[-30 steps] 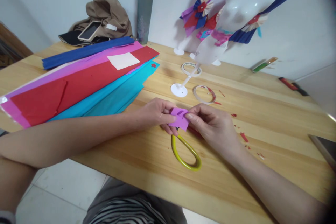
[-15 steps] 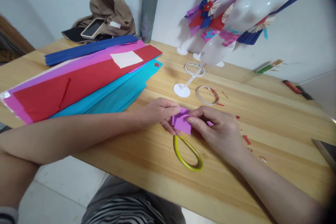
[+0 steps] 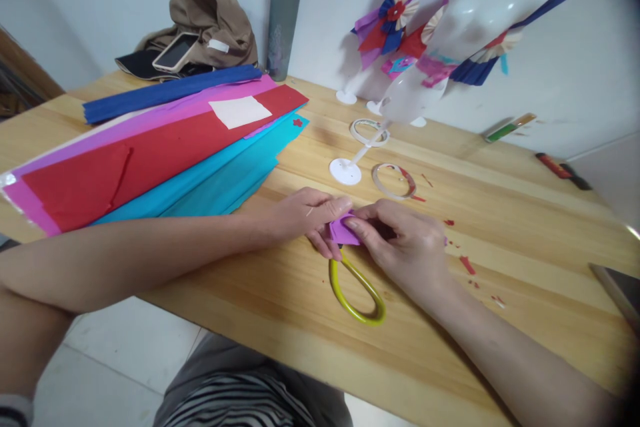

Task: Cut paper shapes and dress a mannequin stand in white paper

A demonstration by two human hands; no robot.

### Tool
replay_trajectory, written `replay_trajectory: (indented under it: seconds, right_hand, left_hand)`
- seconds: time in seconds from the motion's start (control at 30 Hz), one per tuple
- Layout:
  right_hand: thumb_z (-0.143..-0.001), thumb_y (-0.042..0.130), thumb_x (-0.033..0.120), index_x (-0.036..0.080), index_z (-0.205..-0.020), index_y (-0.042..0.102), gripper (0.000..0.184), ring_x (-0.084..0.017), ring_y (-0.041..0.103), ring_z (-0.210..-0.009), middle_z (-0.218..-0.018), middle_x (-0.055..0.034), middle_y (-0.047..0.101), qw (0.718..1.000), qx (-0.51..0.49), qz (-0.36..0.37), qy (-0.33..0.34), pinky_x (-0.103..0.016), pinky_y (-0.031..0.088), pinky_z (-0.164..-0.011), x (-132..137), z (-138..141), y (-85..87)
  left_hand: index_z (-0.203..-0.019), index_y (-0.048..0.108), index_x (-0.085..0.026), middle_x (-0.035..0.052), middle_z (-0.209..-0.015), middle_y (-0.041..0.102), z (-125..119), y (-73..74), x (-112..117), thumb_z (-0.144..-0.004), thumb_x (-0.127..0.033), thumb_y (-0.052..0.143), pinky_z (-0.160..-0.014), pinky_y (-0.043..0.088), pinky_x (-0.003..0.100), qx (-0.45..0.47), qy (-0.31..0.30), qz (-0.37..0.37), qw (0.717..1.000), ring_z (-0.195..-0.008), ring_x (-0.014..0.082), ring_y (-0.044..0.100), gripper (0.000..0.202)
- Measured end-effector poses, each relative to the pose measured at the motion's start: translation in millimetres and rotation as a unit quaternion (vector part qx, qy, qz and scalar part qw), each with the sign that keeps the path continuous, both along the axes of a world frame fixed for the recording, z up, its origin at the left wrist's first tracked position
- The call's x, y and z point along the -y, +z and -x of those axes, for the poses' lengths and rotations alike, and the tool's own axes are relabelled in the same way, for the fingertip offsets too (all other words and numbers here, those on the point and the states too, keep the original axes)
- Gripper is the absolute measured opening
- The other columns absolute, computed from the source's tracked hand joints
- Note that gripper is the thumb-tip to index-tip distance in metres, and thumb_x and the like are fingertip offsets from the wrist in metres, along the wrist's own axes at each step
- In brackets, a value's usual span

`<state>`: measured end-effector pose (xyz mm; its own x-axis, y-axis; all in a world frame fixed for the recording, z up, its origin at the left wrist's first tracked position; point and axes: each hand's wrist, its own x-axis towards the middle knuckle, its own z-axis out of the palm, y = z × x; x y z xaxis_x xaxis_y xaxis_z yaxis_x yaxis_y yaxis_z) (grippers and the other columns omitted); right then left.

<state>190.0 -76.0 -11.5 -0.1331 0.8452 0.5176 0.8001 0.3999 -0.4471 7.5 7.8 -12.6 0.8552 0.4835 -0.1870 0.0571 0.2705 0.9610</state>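
Both hands meet over the middle of the wooden table (image 3: 450, 320). My left hand (image 3: 305, 217) and my right hand (image 3: 400, 243) pinch a small purple paper piece (image 3: 343, 230) between their fingertips, so both hands are closed on it. Most of the paper is covered by the fingers. Just below the hands lies a yellow-green scissors handle loop (image 3: 356, 291), flat on the wood; its blades are hidden under the hands.
Long crepe paper sheets in red (image 3: 140, 153), blue, pink and turquoise lie at the left. Two tape rings (image 3: 393, 180) and white mannequin stands with paper rosettes (image 3: 465, 20) are behind the hands. A steel bottle (image 3: 285, 13), a brown bag with a phone and red scraps are also there.
The purple piece has been folded smaller and drawn further in between the fingers; my right hand has curled over it. The hands stay in the same spot.
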Motion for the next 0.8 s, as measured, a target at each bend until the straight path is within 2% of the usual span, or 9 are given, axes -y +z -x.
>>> replay_trajectory:
  seconds: [0.13, 0.27, 0.37, 0.47, 0.6, 0.7, 0.8]
  right_hand:
    - [-0.094, 0.067, 0.022, 0.021, -0.072, 0.068, 0.022, -0.015, 0.059, -0.050, -0.059, -0.0020, 0.068, 0.999, 0.013, -0.034, -0.002, -0.028, 0.042, -0.049, -1.9, 0.5, -1.3]
    - [-0.092, 0.067, 0.021, 0.021, -0.073, 0.067, 0.020, -0.016, 0.061, -0.052, -0.061, -0.0026, 0.069, 1.000, -0.006, -0.010, 0.000, -0.029, 0.043, -0.050, -1.9, 2.1, -1.1]
    - [-0.092, 0.067, 0.027, 0.021, -0.077, 0.067, 0.016, -0.015, 0.055, -0.048, -0.057, 0.0002, 0.063, 0.997, -0.058, 0.051, -0.014, -0.029, 0.041, -0.047, 0.0, 2.4, 0.6]
    - [-0.091, 0.067, 0.035, 0.020, -0.091, 0.066, 0.014, -0.015, 0.052, -0.047, -0.057, 0.0029, 0.059, 0.985, -0.132, 0.107, -0.034, -0.029, 0.040, -0.047, 1.6, 0.6, 2.5]
    - [-0.087, 0.071, 0.045, 0.021, -0.104, 0.065, 0.031, -0.017, 0.057, -0.052, -0.061, 0.0022, 0.062, 0.964, -0.204, 0.167, -0.038, -0.030, 0.042, -0.050, 0.5, -2.1, 3.1]
    - [-0.082, 0.075, 0.053, 0.020, -0.098, 0.068, 0.037, -0.017, 0.057, -0.053, -0.062, 0.0002, 0.064, 0.941, -0.240, 0.237, -0.023, -0.031, 0.041, -0.050, -1.3, -1.0, 3.5]
    - [-0.077, 0.079, 0.058, 0.021, -0.077, 0.066, 0.039, -0.015, 0.051, -0.052, -0.059, 0.0000, 0.061, 0.926, -0.256, 0.278, -0.021, -0.030, 0.037, -0.048, -2.3, 1.9, 4.5]
  left_hand:
    - [-0.088, 0.066, -0.010, 0.0012, -0.073, 0.070, -0.4, 3.8, -0.4, -0.094, -0.026, 0.064, -0.059, 0.058, 0.018, -0.023, -0.013, -0.030, 0.999, -0.057, 0.0109, 0.070, 0.017]
    - [-0.088, 0.067, -0.011, 0.0005, -0.072, 0.071, -1.9, 2.1, -1.2, -0.091, -0.017, 0.065, -0.058, 0.058, 0.018, -0.028, -0.015, -0.031, 0.999, -0.054, 0.0104, 0.070, 0.007]
    - [-0.085, 0.066, -0.011, -0.0004, -0.068, 0.070, -2.7, 1.8, -0.6, -0.091, -0.010, 0.059, -0.057, 0.058, 0.017, -0.031, -0.001, -0.019, 0.999, -0.053, 0.0102, 0.070, 0.010]
    - [-0.084, 0.066, -0.010, -0.0002, -0.063, 0.070, -3.1, 4.5, 0.9, -0.092, -0.004, 0.051, -0.057, 0.058, 0.017, -0.040, 0.016, 0.000, 0.999, -0.055, 0.0109, 0.071, 0.018]
    - [-0.085, 0.068, -0.009, 0.0002, -0.062, 0.070, -4.0, 6.9, 2.5, -0.092, -0.002, 0.047, -0.058, 0.058, 0.017, -0.032, 0.027, 0.018, 0.999, -0.057, 0.0117, 0.072, 0.023]
    - [-0.090, 0.070, -0.009, 0.0007, -0.064, 0.071, -4.8, 5.7, 3.2, -0.091, -0.003, 0.050, -0.058, 0.059, 0.019, -0.033, 0.045, 0.025, 0.998, -0.056, 0.0120, 0.072, 0.021]
    - [-0.092, 0.070, -0.010, 0.0005, -0.065, 0.071, -4.8, 2.7, 3.6, -0.090, -0.003, 0.052, -0.057, 0.059, 0.019, -0.023, 0.050, 0.024, 0.998, -0.056, 0.0115, 0.071, 0.019]
